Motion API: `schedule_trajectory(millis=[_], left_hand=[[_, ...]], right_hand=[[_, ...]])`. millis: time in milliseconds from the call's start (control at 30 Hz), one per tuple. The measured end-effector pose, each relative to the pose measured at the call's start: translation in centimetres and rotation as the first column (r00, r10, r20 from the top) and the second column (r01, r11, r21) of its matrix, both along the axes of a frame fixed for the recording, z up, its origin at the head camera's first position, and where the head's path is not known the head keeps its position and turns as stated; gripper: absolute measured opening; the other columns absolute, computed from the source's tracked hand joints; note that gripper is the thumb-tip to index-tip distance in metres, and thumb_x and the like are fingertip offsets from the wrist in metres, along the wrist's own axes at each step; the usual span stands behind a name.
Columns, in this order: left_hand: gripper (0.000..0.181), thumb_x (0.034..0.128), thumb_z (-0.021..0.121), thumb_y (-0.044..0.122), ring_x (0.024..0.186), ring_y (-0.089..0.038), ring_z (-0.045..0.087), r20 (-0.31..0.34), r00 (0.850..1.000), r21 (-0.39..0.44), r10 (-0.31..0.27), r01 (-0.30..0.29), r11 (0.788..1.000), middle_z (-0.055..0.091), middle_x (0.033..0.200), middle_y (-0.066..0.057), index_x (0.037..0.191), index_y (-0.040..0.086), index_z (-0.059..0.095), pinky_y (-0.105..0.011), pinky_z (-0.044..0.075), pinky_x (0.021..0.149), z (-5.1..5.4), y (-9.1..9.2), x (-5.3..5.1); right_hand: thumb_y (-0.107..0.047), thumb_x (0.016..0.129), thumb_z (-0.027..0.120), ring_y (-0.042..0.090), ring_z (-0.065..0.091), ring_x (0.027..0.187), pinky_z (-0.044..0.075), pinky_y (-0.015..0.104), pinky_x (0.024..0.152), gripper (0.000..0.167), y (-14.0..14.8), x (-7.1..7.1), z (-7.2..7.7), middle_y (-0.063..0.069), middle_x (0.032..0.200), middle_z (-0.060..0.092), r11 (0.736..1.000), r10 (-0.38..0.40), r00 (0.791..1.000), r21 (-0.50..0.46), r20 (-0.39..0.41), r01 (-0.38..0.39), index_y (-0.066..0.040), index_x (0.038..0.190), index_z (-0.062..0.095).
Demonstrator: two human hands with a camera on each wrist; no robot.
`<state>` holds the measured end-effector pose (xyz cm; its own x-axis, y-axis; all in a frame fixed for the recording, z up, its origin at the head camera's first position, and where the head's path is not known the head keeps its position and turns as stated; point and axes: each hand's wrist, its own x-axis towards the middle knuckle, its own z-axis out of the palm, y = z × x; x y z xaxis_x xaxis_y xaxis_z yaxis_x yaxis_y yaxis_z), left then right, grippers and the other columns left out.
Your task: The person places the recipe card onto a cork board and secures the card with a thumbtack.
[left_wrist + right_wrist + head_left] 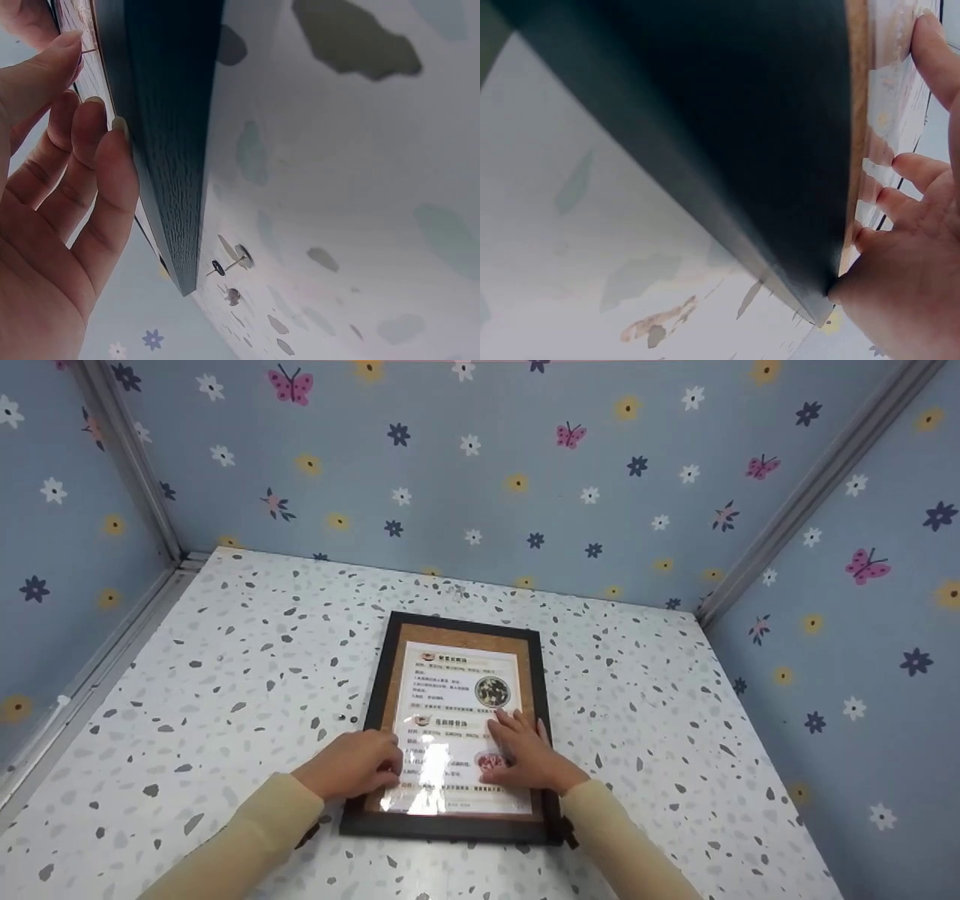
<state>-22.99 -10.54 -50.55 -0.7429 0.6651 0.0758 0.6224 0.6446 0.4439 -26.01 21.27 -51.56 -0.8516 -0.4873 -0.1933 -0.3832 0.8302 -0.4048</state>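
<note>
A black-framed cork board [471, 638] lies on the speckled table with a printed, glossy recipe sheet [442, 694] on its cork. At the sheet's lower left edge, my left hand [352, 765] has its thumb and forefinger together. In the left wrist view they pinch a thumbtack, whose thin shaft [90, 51] points to the board; its head is hidden. My right hand [534, 757] rests on the sheet's right side with fingers spread, holding it flat. The right wrist view shows its fingertips [900, 161] touching the clear surface.
Thumbtacks [244, 256] lie on the speckled table [645, 720] just left of the frame. A flowered blue wall [465, 472] stands behind the table, with similar panels at left and right.
</note>
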Motion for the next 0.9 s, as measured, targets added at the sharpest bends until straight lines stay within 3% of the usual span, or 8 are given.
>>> schedule_trajectory(millis=[433, 700, 900], left_hand=[[0.006, 0.0837, 0.079, 0.019, 0.067, -0.007, 0.049, -0.004, 1.0, 0.013, 0.006, -0.006, 1.0, 0.052, 0.076, 0.012, 0.08, 0.018, 0.074, -0.028, 0.046, 0.063, -0.16, -0.06, -0.11], [0.007, 0.0837, 0.079, 0.019, 0.067, -0.007, 0.049, 0.001, 1.0, -0.009, 0.03, -0.03, 0.999, 0.052, 0.076, 0.012, 0.079, 0.019, 0.074, -0.029, 0.046, 0.063, -0.17, -0.03, -0.17], [0.006, 0.0841, 0.078, 0.018, 0.068, -0.008, 0.05, 0.011, 1.0, 0.004, 0.023, -0.023, 1.0, 0.053, 0.077, 0.012, 0.08, 0.019, 0.075, -0.03, 0.047, 0.065, -0.13, -0.11, -0.02]], right_hand=[[-0.061, 0.075, 0.075, 0.038, 0.009, 0.148, -0.001, 0.06, 0.114, 0.101, -0.04, 0.57, 0.31, 0.011, 0.162, 0.019, 1.0, -0.026, 0.999, 0.005, -0.019, 0.026, -0.012, 0.153, 0.035], [-0.054, 0.077, 0.079, 0.04, 0.014, 0.147, 0.001, 0.063, 0.113, 0.098, -0.06, 0.75, 0.4, 0.015, 0.16, 0.024, 0.999, -0.007, 0.999, -0.032, -0.047, 0.006, -0.006, 0.152, 0.038], [-0.055, 0.076, 0.079, 0.038, 0.012, 0.148, 0.0, 0.061, 0.114, 0.099, -0.17, 0.85, 0.41, 0.012, 0.161, 0.023, 1.0, -0.019, 0.999, -0.019, -0.033, 0.018, -0.009, 0.152, 0.037]])
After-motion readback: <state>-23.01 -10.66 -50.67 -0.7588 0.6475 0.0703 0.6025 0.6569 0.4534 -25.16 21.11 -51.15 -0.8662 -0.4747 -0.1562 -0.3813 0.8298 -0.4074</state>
